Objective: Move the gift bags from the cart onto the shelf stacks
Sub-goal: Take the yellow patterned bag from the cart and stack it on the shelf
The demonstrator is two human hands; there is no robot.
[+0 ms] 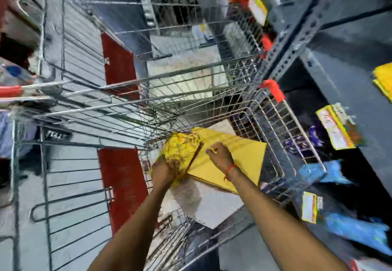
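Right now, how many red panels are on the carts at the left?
2. One red panel is on the farther cart; the other red panel is on the nearer cart, left of the left hand. More may be hidden.

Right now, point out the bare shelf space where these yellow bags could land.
Bare dark shelf board lies between the slotted upright and the yellow stack at the right edge. The tier below is crowded with blue packs and purple items. Both hands, left hand and right hand, rest on yellow bags in the cart.
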